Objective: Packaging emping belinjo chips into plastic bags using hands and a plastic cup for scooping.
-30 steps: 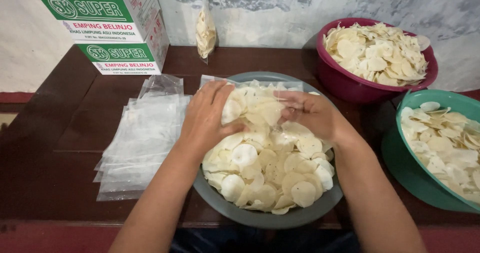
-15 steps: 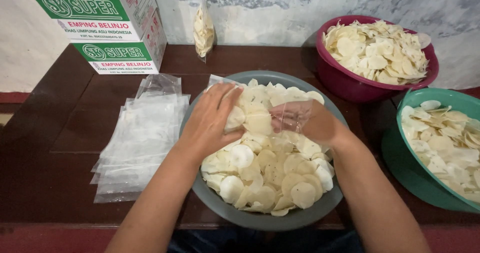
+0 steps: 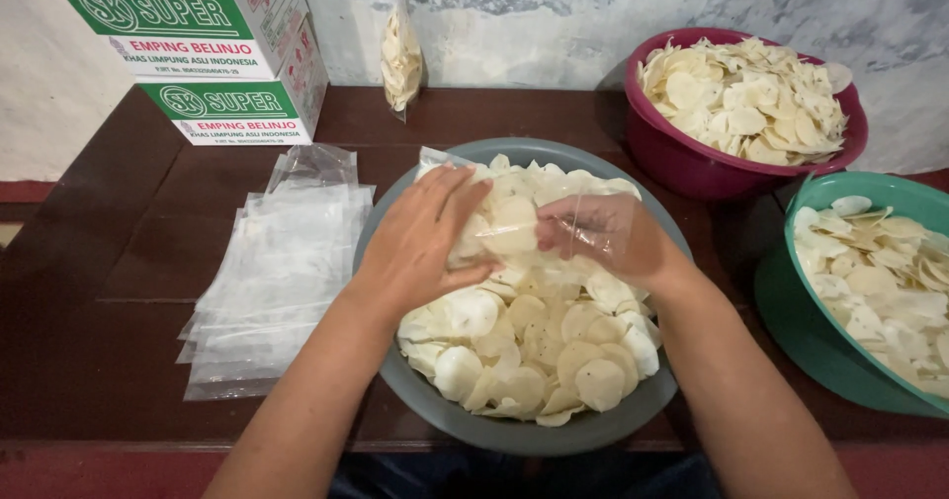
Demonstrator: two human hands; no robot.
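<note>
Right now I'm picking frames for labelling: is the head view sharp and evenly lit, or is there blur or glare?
Head view: mostly sharp and softly lit; the left hand and right hand look slightly soft over the grey basin; the clear bag on the right hand shows faint sheen; the stack of plastic bags gives mild glare; the table reads dark; edges bow slightly.

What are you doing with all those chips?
A person is working over a grey basin heaped with pale round chips. The left hand pushes chips toward a clear plastic bag that covers the right hand. Empty bags lie stacked to the left, and a red bowl and a green bowl hold more chips.
</note>
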